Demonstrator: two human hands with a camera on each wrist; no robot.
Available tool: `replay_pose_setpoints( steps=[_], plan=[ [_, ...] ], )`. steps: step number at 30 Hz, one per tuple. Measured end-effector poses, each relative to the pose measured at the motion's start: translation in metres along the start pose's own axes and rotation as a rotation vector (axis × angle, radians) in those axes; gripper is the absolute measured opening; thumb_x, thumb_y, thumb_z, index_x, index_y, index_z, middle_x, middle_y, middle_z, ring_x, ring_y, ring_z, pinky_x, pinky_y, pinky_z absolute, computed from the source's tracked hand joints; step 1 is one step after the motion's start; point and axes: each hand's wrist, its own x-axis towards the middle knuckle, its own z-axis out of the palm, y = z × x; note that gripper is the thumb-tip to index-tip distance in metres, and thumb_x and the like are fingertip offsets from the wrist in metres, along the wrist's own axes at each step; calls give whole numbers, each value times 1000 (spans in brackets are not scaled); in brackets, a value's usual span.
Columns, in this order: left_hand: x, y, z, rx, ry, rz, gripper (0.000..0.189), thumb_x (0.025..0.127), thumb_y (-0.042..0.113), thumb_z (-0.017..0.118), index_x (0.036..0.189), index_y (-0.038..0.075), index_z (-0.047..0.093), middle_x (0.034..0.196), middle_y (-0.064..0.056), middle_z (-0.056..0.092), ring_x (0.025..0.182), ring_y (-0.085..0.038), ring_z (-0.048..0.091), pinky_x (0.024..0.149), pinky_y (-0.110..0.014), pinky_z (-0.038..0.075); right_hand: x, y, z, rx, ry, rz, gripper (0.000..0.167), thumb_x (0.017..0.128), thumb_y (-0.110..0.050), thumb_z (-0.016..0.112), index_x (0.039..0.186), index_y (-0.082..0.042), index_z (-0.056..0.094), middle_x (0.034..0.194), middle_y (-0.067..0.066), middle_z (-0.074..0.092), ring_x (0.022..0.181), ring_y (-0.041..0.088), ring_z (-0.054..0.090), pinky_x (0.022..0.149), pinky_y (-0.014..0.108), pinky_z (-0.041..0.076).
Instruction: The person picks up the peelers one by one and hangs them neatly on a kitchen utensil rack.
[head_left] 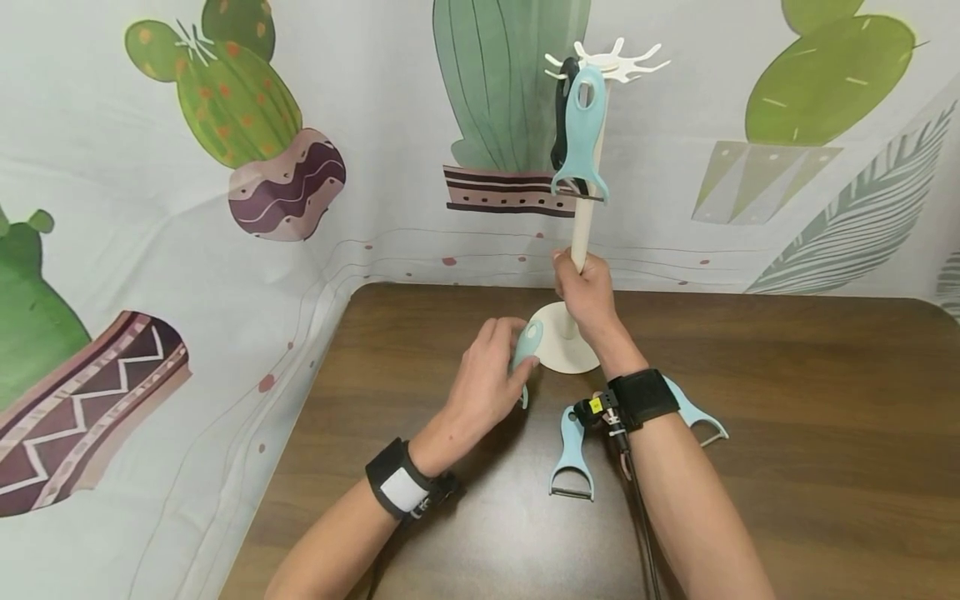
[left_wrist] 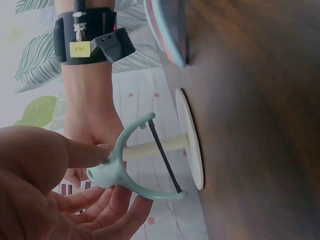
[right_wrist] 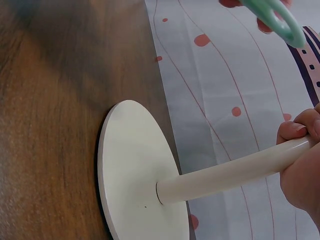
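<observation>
My left hand (head_left: 491, 367) pinches a light green-blue Y-shaped peeler (left_wrist: 116, 170) between thumb and fingers, its blade end pointing down over the table. Beside it stands a white rack with a round base (right_wrist: 135, 165), a post (right_wrist: 235, 167) and a crown of hooks (head_left: 618, 62). My right hand (head_left: 588, 292) grips the post partway up, fingers wrapped round it. From the hooks hang a light blue peeler (head_left: 583, 133) in front and a black-handled peeler (head_left: 560, 125) mostly hidden behind it.
On the brown wooden table (head_left: 810, 400) lie two more light blue peelers: one (head_left: 572, 450) near the front middle, the other (head_left: 697, 412) partly hidden by my right wrist. A cactus-print cloth (head_left: 390, 125) covers the wall behind and hangs along the left.
</observation>
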Motion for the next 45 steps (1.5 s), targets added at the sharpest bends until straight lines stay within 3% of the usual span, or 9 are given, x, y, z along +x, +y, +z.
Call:
replay_pose_setpoints(
  steps=[10, 23, 45],
  plan=[
    [10, -1, 0, -62, 50, -7, 46, 89, 23, 70, 128, 9, 50, 101, -4, 55, 85, -13, 58, 71, -25, 50, 0, 2, 0, -16, 6, 9, 46, 101, -18, 47, 60, 1, 44, 45, -5, 36, 43, 12, 32, 44, 25, 28],
    [28, -3, -12, -85, 210, 2, 45, 87, 21, 73, 125, 10, 52, 104, -3, 55, 86, -12, 58, 73, -24, 50, 1, 3, 0, -12, 9, 5, 47, 101, -19, 47, 62, 7, 43, 46, -5, 37, 44, 12, 33, 45, 24, 29],
    [57, -1, -33, -157, 308, -16, 47, 85, 21, 74, 124, 7, 52, 105, -6, 56, 89, -13, 59, 73, -28, 52, 1, 1, -1, 0, 5, 2, 46, 101, -17, 47, 57, -3, 43, 45, -5, 36, 42, 12, 32, 44, 24, 27]
  ],
)
